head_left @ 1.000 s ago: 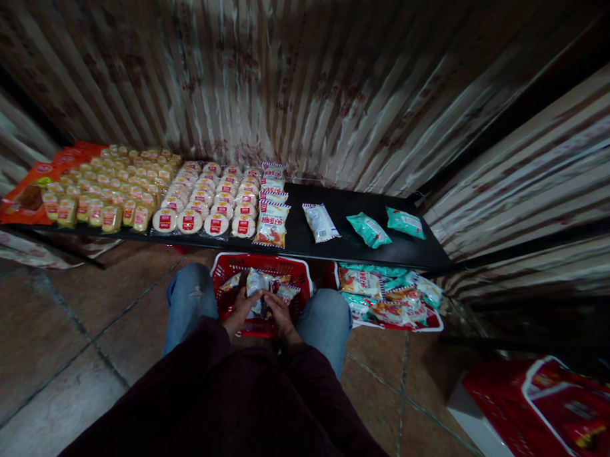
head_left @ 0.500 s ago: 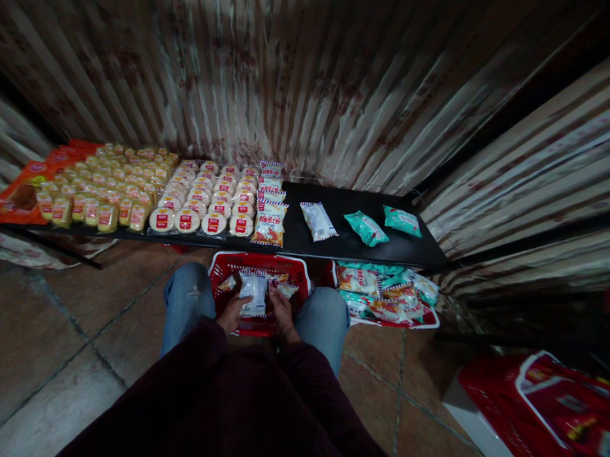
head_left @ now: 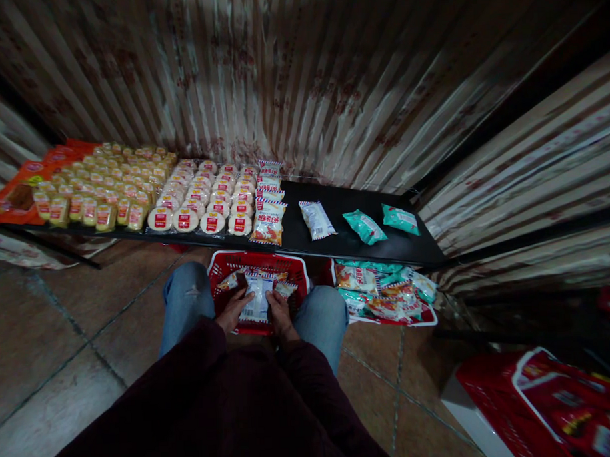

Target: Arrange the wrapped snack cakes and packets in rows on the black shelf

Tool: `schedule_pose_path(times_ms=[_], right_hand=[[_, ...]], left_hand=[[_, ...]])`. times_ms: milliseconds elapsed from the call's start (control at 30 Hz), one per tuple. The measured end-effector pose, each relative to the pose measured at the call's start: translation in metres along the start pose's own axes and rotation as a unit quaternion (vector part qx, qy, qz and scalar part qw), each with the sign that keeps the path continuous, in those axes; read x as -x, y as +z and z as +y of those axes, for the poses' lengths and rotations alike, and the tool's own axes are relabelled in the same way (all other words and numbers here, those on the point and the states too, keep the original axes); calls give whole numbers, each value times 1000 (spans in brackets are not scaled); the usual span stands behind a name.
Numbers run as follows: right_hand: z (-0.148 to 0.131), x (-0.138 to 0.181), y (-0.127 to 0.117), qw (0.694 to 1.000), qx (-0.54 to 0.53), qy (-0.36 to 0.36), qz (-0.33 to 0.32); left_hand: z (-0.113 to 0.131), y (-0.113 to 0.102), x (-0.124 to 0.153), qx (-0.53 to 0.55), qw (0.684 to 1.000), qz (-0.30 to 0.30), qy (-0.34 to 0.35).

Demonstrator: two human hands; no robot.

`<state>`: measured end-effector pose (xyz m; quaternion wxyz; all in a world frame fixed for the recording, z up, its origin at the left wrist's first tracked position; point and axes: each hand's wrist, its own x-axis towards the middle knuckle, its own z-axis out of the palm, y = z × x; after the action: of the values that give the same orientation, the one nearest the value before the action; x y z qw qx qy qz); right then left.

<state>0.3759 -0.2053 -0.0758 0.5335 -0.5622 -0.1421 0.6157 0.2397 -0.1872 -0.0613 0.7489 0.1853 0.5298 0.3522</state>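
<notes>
My left hand (head_left: 232,312) and my right hand (head_left: 279,312) both grip a white snack packet (head_left: 256,302), one on each side, over a red basket (head_left: 259,261) that stands on the floor between my knees. More packets lie in the basket under my hands. Just beyond it runs a low black shelf (head_left: 338,244) bearing rows of round cakes (head_left: 204,202), yellow packets (head_left: 98,196), a row of red-and-white snack packets (head_left: 268,210), a single white packet (head_left: 317,219) and two green packets (head_left: 379,224).
A second red basket (head_left: 428,315) with mixed packets sits on the tiled floor right of my knee, partly under the shelf. Another red basket (head_left: 551,400) stands at the lower right. Orange bags (head_left: 18,195) lie at the shelf's left end. A striped curtain hangs behind.
One second ago both hands were digging among the packets in the basket. They have since lifted one white packet and hold it flat between them.
</notes>
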Motion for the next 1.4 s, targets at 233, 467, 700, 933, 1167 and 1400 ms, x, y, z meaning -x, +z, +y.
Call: schedule_pose_path(times_ms=[233, 467, 700, 933, 1167, 1400], right_hand=[[2, -1, -1, 1000, 19, -10, -18], [5, -3, -1, 1000, 4, -4, -12], [10, -8, -5, 999, 26, -9, -15], [13, -12, -7, 999, 43, -20, -4], [16, -15, -9, 997, 53, -47, 22], [20, -21, -15, 981, 146, -118, 54]], left_hand=[[0, -1, -1, 25, 999, 38, -11], [-3, -3, -7, 61, 998, 20, 11], [-3, -4, -12, 76, 996, 26, 29], [-7, -7, -17, 66, 996, 53, 32], [-7, -6, -17, 67, 996, 63, 10], [-6, -7, -18, 64, 996, 62, -6]])
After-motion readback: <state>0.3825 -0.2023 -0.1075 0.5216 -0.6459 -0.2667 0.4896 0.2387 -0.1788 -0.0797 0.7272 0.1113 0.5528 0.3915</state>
